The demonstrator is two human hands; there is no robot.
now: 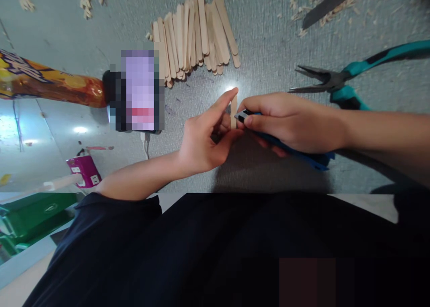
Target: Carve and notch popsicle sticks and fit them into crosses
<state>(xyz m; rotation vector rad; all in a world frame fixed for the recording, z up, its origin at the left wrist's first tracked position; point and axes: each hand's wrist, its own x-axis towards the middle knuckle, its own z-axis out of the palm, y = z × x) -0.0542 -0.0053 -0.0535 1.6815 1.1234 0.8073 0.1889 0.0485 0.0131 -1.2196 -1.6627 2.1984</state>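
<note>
Between the thumb and forefinger of my left hand a short wooden craft stick is held upright at its two ends. My right hand is wrapped around a blue utility knife, thumb near its metal and black front. The knife's tip is beside the middle of the stick; whether it touches cannot be made out. Most of the knife's blue body is hidden under my right hand, and its rear end shows beneath the wrist.
Many craft sticks lie in a fanned row ahead. Teal-handled long-nose pliers rest at right, below a dark blade among shavings. At left are a phone, an orange drink bottle and a purple power socket.
</note>
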